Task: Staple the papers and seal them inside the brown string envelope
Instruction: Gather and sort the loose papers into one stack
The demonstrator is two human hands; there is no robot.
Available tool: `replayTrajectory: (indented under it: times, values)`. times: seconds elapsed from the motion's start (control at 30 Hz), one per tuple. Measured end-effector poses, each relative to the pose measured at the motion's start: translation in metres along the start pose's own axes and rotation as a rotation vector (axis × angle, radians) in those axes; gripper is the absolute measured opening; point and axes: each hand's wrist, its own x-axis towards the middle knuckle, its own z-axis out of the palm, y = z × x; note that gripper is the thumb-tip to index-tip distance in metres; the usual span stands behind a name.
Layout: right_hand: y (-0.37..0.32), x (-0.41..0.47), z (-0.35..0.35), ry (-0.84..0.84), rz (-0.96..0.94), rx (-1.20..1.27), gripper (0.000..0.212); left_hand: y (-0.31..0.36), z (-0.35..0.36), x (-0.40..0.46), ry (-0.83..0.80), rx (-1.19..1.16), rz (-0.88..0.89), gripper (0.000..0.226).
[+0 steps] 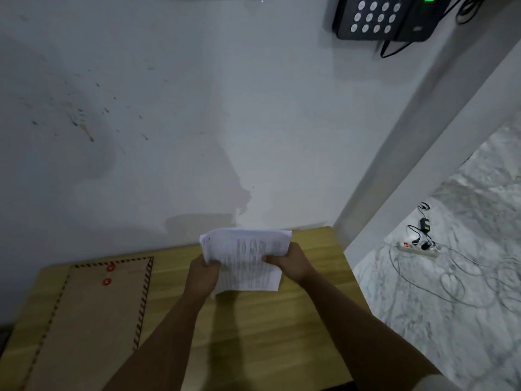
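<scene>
Both forearms reach forward over the wooden worktop (296,328), whose near half is bare between them. The brown string envelope (95,311) lies flat at the worktop's left side, red closure discs at its far end, well apart from the hands. The left hand (203,273) grips the left edge of the papers (248,261), fingers curled round it. The right hand (291,263) pinches the right edge. The papers are held above the worktop's far portion, near the wall (197,122), which closes off the far edge. The right edge drops to a marbled floor (451,320) carrying a power strip (417,249) and loose cables. A keypad device (383,18) hangs on the wall, high right.
</scene>
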Motion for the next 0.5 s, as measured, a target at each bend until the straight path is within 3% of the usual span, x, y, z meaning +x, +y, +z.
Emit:
replayTrajectory:
  times: [0.13,0.3,0.5]
  values:
    - [-0.020,-0.004,-0.011,0.000,0.066,0.168,0.040,0.025,-0.002,-0.006,0.037,-0.043,0.174,0.018]
    - [-0.030,-0.013,-0.030,-0.048,0.204,0.521,0.041,0.045,0.005,-0.010,0.125,0.161,0.472,0.037]
    - [-0.010,-0.034,-0.066,0.130,0.311,0.536,0.026,0.048,0.015,-0.008,0.070,0.427,0.595,0.060]
